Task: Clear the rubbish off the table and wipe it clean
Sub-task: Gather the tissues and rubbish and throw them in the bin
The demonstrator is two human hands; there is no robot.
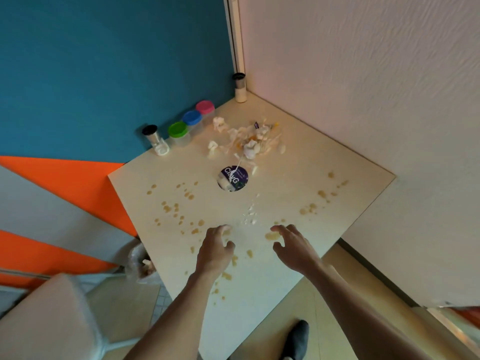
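Observation:
A pale square table (298, 162) stands in a corner, spattered with brownish stains (176, 211). A heap of crumpled tissues, wrappers and scraps (249, 141) lies near its far side. In front of the heap sits a purple round lid or cup (233, 178) with a white spoon across it. Small white crumbs (250, 215) trail toward me. My left hand (215, 249) and my right hand (291, 244) hover over the near part of the table, fingers loosely spread, holding nothing.
Along the teal wall stand three small tubs with green (178, 131), blue (192, 118) and pink (205, 107) lids, a shaker (153, 137), and another shaker (239, 87) in the corner. A plastic bag with rubbish (141, 266) hangs off the table's left edge. A seat (52, 315) stands lower left.

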